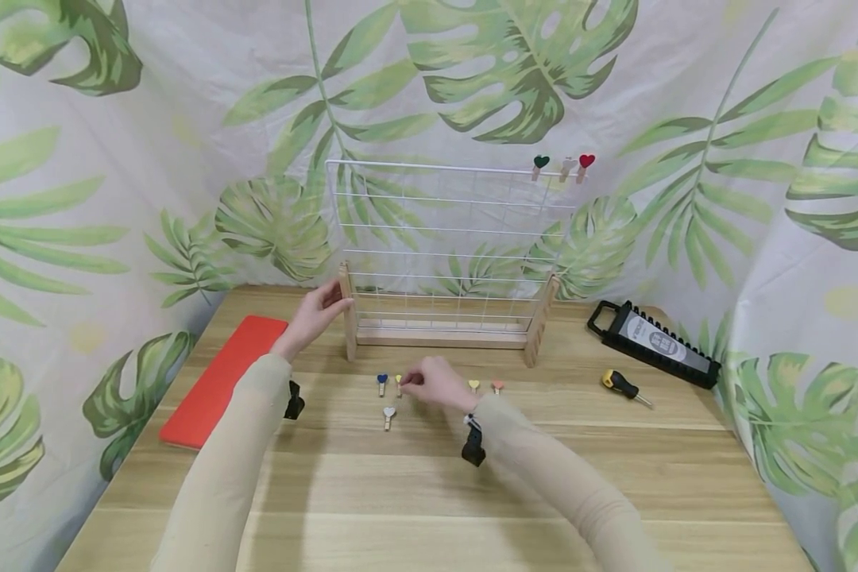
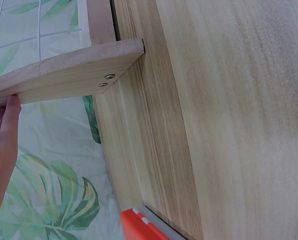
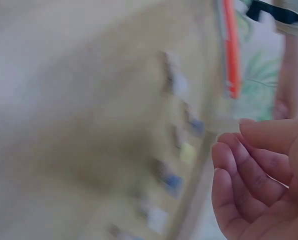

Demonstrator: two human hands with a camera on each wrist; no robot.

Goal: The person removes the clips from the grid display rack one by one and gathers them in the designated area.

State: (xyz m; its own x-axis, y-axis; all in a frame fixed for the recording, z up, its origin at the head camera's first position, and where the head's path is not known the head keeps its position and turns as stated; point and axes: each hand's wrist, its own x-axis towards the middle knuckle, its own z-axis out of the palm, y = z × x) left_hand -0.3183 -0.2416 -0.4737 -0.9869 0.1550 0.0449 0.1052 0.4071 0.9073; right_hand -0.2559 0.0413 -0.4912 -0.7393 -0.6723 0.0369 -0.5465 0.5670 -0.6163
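Just beside right grip (image 1: 436,383), yellow heart clip (image 1: 399,382).

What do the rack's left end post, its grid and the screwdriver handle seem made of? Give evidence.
Post: apparently unpainted wood, matt, with faint grain showing.
Grid: probably white-coated metal wire, being thin and straight.
Screwdriver handle: perhaps plastic or rubber, judging by black-and-yellow colouring; finish unclear.

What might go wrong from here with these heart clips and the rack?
The right hand, close to the left yellow clip, might knock the blue clip left of it. The left hand touches the left post of the rack; a push there could shift the rack and jostle the red clip on its top rail.
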